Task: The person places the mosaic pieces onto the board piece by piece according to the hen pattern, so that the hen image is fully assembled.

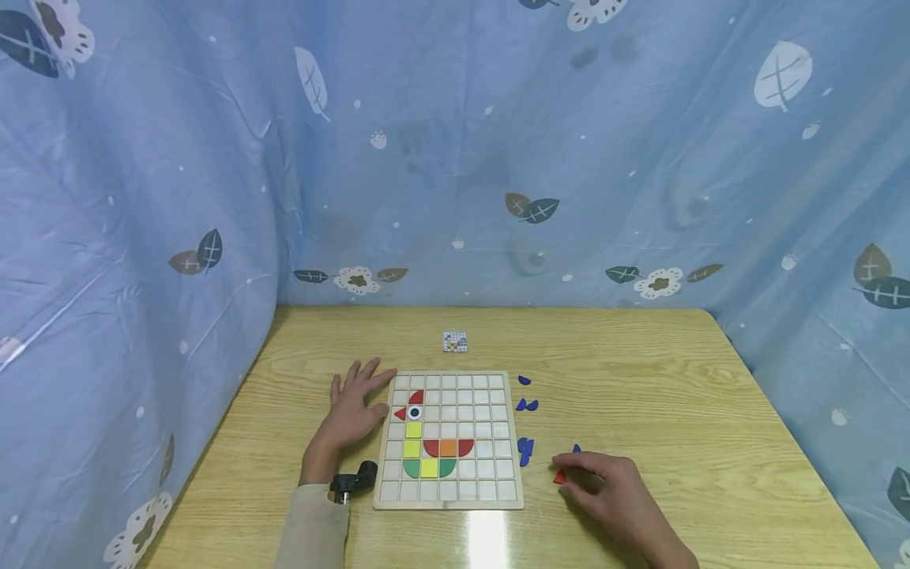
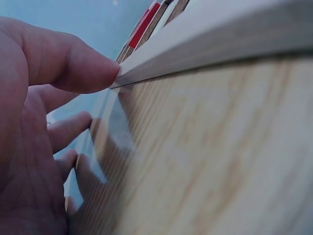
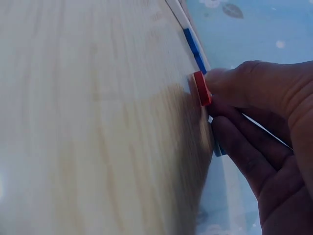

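A square wooden grid board (image 1: 490, 474) lies on the table, its coloured tiles laid out like a bird. My left hand (image 1: 353, 415) rests at its left edge, fingers spread, with the thumb (image 2: 93, 73) against the board's side in the left wrist view. To the right of the board, my right hand (image 1: 618, 494) pinches a small red tile (image 1: 560, 476) between thumb and forefinger, low over the tabletop. The same red tile (image 3: 202, 89) shows by the thumb tip in the right wrist view. A blue tile (image 1: 577, 449) lies just beyond this hand.
Several blue tiles (image 1: 524, 448) lie along the board's right side, with more blue pieces (image 1: 532, 405) farther back. A small picture card (image 1: 455, 341) lies behind the board. Blue patterned curtain (image 1: 455, 158) hangs around the back and sides of the table (image 1: 640, 371).
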A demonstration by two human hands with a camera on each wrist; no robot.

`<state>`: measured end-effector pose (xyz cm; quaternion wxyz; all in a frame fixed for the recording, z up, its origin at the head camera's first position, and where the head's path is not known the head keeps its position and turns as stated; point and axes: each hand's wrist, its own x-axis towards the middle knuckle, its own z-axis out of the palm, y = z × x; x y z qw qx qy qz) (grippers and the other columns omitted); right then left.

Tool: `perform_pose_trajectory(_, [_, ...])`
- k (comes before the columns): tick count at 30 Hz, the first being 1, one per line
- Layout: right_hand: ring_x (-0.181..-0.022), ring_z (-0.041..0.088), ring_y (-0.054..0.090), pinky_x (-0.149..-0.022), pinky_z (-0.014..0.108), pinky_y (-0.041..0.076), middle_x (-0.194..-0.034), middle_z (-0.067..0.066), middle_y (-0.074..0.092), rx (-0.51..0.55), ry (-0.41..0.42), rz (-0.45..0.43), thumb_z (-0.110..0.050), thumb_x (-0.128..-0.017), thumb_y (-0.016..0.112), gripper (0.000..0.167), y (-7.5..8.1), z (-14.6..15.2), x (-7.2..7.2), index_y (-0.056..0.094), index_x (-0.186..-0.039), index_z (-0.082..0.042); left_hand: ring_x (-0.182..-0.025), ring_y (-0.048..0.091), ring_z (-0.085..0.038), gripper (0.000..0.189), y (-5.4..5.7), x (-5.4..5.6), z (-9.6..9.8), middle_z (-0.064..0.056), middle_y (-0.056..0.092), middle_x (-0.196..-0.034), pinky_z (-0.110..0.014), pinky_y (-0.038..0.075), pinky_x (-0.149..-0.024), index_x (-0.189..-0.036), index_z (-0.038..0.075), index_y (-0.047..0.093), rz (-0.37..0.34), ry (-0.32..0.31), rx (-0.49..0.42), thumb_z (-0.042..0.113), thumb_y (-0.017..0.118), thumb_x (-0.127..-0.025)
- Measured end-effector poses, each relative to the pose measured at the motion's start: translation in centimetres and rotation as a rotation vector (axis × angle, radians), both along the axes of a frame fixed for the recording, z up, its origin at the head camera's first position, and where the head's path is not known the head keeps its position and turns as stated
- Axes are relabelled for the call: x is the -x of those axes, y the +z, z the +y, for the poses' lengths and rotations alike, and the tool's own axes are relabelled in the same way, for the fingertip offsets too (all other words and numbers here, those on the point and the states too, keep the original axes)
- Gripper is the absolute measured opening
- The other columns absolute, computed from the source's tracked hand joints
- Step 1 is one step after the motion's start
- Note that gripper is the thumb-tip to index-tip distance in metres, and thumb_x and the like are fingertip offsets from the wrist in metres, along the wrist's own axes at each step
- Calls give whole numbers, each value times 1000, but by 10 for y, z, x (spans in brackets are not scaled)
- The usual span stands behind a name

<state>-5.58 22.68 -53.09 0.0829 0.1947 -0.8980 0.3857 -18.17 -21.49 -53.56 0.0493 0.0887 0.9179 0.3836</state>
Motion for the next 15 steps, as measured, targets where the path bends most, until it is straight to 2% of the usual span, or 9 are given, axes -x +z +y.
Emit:
perform_pose_trajectory(5, [-90, 2, 76, -77, 18, 63, -100, -6, 84, 41, 30, 39, 11, -79, 89, 39, -2, -4, 0, 84, -108, -14, -171, -2, -46, 70, 0, 1, 0, -17, 24, -182, -67, -18, -131, -164, 17, 54, -2, -2, -7, 8, 62, -94])
perform_pose_trajectory(15, [-90, 0, 76, -81, 9, 57, -98, -9, 84, 40, 16, 106, 14, -74, 89, 43, -3, -7, 1, 84, -105, -16, -171, -2, -45, 71, 1, 0, 0, -17, 24, -182, -67, -19, -131, -164, 17, 54, -7, -2, -5, 8, 60, -94])
